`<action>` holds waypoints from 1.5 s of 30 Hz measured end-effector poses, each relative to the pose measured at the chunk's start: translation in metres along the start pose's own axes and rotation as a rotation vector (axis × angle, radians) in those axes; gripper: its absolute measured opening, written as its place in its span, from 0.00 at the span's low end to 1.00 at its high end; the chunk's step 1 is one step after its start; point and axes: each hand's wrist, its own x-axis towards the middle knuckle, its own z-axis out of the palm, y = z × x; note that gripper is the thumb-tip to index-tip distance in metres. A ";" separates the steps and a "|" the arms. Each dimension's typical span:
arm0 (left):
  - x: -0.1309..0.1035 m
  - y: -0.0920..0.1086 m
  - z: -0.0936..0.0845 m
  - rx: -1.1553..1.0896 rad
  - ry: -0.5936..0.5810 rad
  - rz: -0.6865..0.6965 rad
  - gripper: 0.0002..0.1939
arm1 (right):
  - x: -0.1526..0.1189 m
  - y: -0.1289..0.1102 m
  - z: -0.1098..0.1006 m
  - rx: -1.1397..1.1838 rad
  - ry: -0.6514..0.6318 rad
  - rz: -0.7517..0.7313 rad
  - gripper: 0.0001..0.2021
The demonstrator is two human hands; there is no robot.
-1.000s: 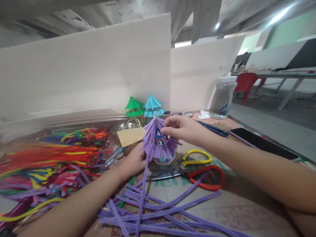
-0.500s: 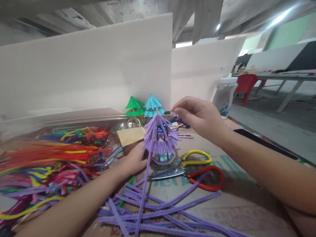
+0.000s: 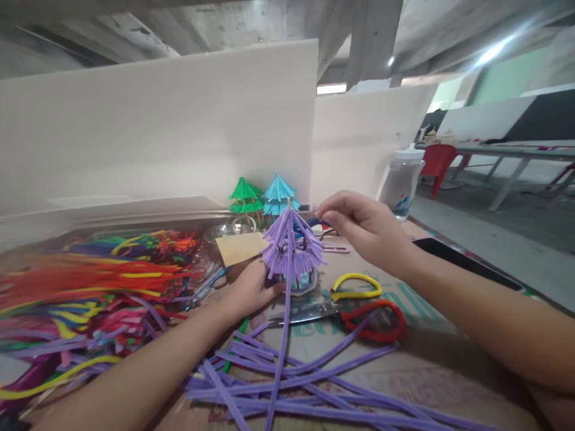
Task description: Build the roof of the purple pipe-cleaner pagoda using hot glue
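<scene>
A little two-tiered pavilion (image 3: 294, 263) with a roof of purple pipe cleaners stands in front of me, a thin peg rising from its top. My left hand (image 3: 254, 286) grips its base from the left; the fingertips are hidden behind it. One long purple pipe cleaner (image 3: 284, 341) hangs from the roof toward me. To the right of the roof, my right hand (image 3: 366, 227) is raised with thumb and forefinger pinched together; anything between them is too small to make out. Scissors (image 3: 321, 311) with yellow and red handles lie beside the base.
Loose purple pipe cleaners (image 3: 314, 389) cross the near cardboard. Bundles of coloured pipe cleaners (image 3: 112, 278) fill the left. Green (image 3: 245, 194) and blue (image 3: 279, 193) pavilions stand behind, near a yellow paper (image 3: 240, 247). A water bottle (image 3: 401, 185) stands at back right, behind a black phone-like slab (image 3: 467, 263).
The purple pavilion has turned a little in my left hand, and its hanging pipe cleaner has swung to the right. My right hand stays pinched beside the roof, slightly lower in view.
</scene>
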 end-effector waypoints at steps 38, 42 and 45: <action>0.017 0.085 -0.084 0.581 0.245 0.182 0.11 | -0.069 0.059 0.050 -0.327 -0.655 -0.265 0.18; 0.026 0.088 -0.070 0.731 0.249 0.172 0.11 | -0.069 0.059 0.049 -0.322 -0.618 -0.261 0.18; 0.027 0.084 -0.064 0.787 0.328 0.171 0.08 | -0.069 0.060 0.049 -0.288 -0.572 -0.295 0.19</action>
